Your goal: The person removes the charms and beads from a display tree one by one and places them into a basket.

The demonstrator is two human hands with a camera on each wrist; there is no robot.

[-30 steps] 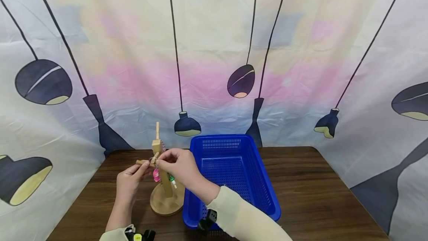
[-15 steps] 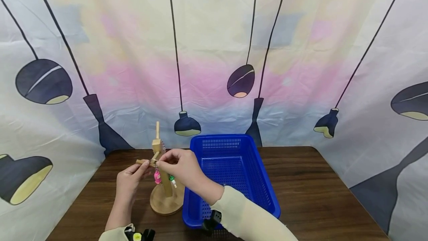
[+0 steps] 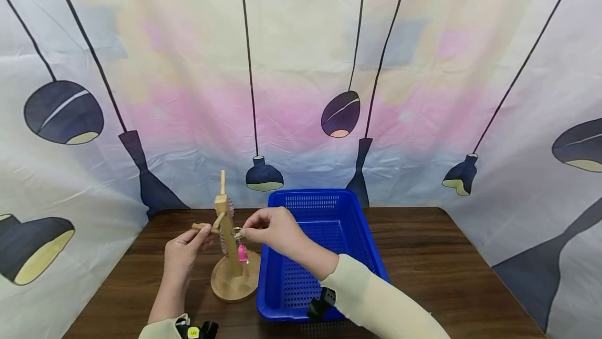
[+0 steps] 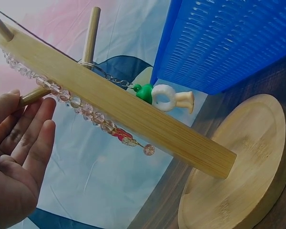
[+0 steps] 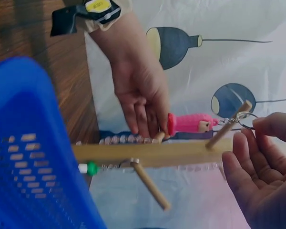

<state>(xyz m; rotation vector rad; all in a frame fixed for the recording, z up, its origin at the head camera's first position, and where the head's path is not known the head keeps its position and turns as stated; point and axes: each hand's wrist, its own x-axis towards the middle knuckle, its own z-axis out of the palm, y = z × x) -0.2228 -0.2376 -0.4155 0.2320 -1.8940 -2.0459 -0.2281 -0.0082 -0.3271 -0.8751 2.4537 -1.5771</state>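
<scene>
My left hand (image 3: 183, 255) pinches a wooden peg (image 4: 33, 97) of the upright wooden stand (image 4: 128, 112), between thumb and fingers. A string of clear pinkish beads (image 4: 88, 110) hangs beside that peg along the post. My right hand (image 3: 277, 232) pinches the metal ring (image 5: 246, 120) of a keychain with a pink figure (image 5: 193, 123), just right of the post. In the right wrist view the ring overlaps a peg (image 5: 229, 125); in the head view they look apart. A green and white keychain (image 4: 155, 95) hangs from another peg (image 4: 91, 36); the head view hides it.
Right of the stand sits a blue perforated basket (image 3: 324, 271), close to the round base (image 3: 235, 287). Both are on a dark wooden table (image 3: 423, 260). A cloth backdrop (image 3: 301, 93) printed with lamps hangs behind.
My right hand has moved right, carrying the pink keychain's ring from the front peg to the post's right side. The left hand has stayed at its peg.
</scene>
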